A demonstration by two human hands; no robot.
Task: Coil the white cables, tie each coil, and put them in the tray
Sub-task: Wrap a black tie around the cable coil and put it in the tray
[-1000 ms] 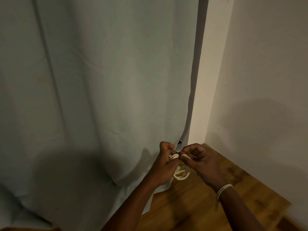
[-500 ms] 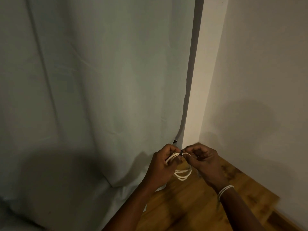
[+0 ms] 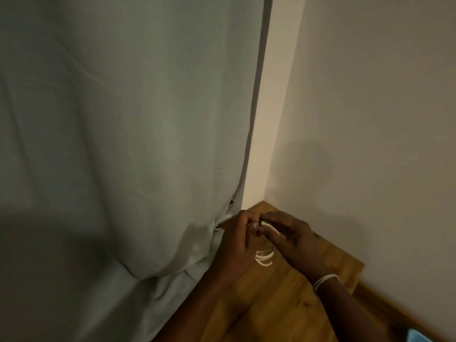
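my left hand [image 3: 237, 245] and right hand [image 3: 293, 239] both pinch the thin, smooth white cable coil [image 3: 265, 256] above the grainy wooden worktop [image 3: 271, 304], its round loops hanging between them. since before, my grip has drawn closer together.

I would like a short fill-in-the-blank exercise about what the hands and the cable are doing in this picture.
1. Both hands pinch the top of a coiled ____ cable.
2. The left hand and the right hand work above a ____ surface.
3. White bands circle the ____ wrist.

Missing words: white; wooden; right
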